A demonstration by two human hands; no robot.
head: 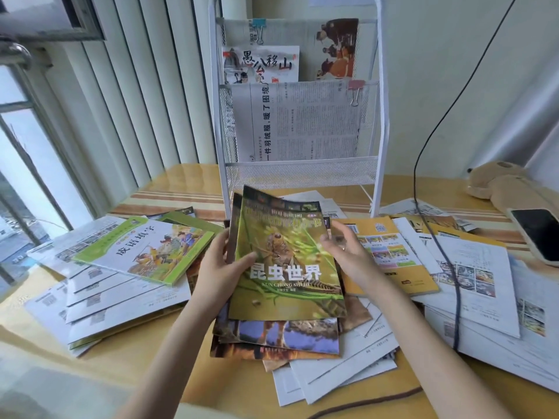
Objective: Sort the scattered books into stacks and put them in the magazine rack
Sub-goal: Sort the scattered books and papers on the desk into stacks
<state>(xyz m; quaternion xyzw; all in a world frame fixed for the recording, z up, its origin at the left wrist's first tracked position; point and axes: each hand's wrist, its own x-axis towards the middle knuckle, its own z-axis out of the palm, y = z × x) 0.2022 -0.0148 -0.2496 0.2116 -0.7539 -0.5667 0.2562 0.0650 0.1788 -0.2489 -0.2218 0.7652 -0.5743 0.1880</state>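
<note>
left hand (222, 267) grasps the green insect book (284, 261) at its left edge, thumb on the cover. right hand (348, 252) released, fingers touching its right edge. book tilted over a loose stack (278, 337) on the worktop (181, 182), before the white magazine rack (298, 116).
</note>
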